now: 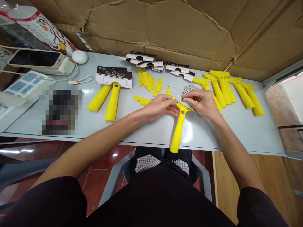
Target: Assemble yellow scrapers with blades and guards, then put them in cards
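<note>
Yellow handle (179,129): long axis crosses near edge of table (146,135), head between hands | left hand (163,106): pinching head's left end | right hand (201,102): curled over metal plate (185,104), closure cannot be told

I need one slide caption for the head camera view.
Left hand holds a yellow handle by its head, right hand at the same end; more yellow handles lie on the table.
</note>
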Tool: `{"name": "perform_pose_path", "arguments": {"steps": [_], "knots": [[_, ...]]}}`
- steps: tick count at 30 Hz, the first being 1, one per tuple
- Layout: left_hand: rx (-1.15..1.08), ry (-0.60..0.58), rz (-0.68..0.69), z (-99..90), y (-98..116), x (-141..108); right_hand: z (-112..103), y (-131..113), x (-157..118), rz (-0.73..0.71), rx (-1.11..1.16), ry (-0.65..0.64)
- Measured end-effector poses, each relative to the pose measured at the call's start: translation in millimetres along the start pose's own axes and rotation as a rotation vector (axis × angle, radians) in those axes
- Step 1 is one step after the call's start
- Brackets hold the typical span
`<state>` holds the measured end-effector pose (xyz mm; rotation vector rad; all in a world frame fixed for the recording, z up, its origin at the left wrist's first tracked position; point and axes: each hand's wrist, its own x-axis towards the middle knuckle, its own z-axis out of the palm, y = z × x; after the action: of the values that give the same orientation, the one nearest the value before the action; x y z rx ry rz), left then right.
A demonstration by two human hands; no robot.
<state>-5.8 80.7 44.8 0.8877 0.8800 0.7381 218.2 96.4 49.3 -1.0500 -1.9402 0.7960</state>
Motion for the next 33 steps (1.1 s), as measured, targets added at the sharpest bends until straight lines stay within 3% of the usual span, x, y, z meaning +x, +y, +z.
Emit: {"name": "perform_pose_path", "arguments": {"steps": [4,8,13,16,18,33], "knots": [[-0.007,0.04,0.002,0.3,-2,1,5,-1,2,-0.084,-0.067,-0.019],[0.024,0.081,0.019,0.4,-4,2,12,-4,4,-0.055,-0.064,-0.018],[-0.027,0.164,0.06,0.5,1,3,-3,-8,2,0.206,0.105,0.05],[-0.056,0.214,0.07,-0.4,4,5,-16,-9,1,0.383,0.193,-0.036],[-0.064,0.229,0.075,-0.9,4,5,-22,-8,0,0.427,0.259,-0.078],[-0.084,0.222,0.07,1.9,8,3,-15,-10,1,0.437,0.291,-0.008]]}}
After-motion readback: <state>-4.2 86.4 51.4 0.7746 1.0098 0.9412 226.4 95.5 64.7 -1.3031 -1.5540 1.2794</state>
